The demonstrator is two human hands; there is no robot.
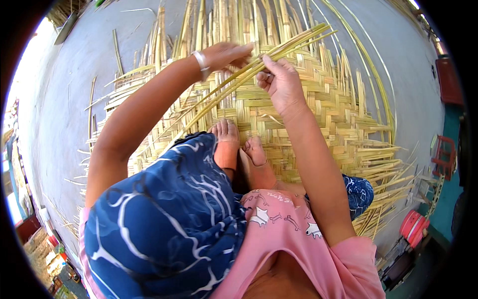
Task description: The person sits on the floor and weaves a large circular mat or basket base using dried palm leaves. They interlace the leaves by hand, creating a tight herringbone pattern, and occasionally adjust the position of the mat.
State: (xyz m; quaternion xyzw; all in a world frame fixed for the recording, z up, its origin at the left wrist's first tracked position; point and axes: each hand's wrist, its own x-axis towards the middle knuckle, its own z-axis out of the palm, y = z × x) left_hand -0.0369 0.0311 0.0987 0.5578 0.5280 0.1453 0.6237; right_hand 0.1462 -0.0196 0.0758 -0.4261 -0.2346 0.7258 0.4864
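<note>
A small bundle of long yellow-green split cane strips (298, 42) slants from the upper right down to the lower left over the woven mat (318, 107). My right hand (282, 82) grips the bundle near its upper part, thumb pressed on top and fingers curled beneath. My left hand (226, 57), with a pale bangle at its wrist, hovers just left of the strips. Its fingers stretch toward the bundle, slightly smeared, and hold nothing that I can see. My bare feet (227, 142) rest on the mat below the strips.
Loose strip ends (219, 25) fan out beyond the mat's far edge and at both sides. Long thin strips (371, 62) curve along the right on the grey floor (74, 60). A red chair (443, 157) and a round pink-red object (414, 228) stand at the far right.
</note>
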